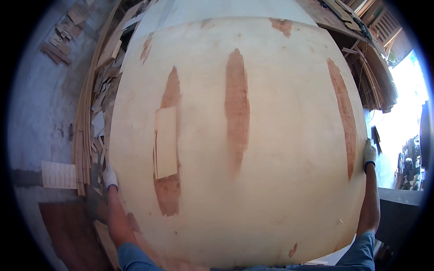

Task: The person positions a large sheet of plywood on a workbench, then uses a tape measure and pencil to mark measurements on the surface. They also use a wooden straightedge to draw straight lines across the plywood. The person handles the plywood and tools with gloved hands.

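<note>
A large pale plywood sheet (289,135) with long reddish-brown patches fills the middle of the view. My left hand (110,175), in a white glove with a blue cuff, holds its left edge. On the opposite edge, a little farther off, my right hand (370,151) grips the sheet in a matching glove. The fingers of both hands are partly hidden at the edges. A small pale rectangular wood piece (166,142) lies on the sheet, over the left brown patch. Both arms are spread wide along the sheet's sides.
Wood offcuts (100,106) and long strips (82,135) crowd the left side by a grey wall (40,108). A dark brown board (68,235) stands at lower left. Stacked thin boards (373,81) sit at far right, near a bright opening (407,81). Another pale sheet (226,8) lies beyond.
</note>
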{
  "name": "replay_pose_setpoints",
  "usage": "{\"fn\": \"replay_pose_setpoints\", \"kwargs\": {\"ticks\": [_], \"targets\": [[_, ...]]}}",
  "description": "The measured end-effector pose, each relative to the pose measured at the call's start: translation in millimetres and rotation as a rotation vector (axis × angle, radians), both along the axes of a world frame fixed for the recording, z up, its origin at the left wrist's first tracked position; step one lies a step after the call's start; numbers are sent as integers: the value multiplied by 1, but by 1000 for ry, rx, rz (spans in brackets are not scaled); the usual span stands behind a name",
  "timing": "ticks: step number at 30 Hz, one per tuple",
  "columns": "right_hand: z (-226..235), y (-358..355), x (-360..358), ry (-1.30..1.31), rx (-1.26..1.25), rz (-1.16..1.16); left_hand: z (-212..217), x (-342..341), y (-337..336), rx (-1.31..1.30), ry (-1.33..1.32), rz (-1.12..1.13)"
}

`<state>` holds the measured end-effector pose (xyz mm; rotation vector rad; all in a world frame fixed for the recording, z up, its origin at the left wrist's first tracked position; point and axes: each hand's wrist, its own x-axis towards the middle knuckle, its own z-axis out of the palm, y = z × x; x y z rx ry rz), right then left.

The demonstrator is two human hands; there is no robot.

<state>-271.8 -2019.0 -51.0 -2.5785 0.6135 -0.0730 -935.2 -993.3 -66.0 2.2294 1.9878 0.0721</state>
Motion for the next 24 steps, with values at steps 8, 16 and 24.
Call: {"fn": "replay_pose_setpoints", "kwargs": {"ticks": [8, 16, 24], "targets": [[7, -8, -86, 79, 10, 32, 15, -73, 15, -5, -148, -85], [14, -1, -167, 39, 90, 2, 34, -143, 9, 15, -120, -64], [17, 60, -195, -20, 82, 37, 21, -258, -5, -52, -267, 117]]}}
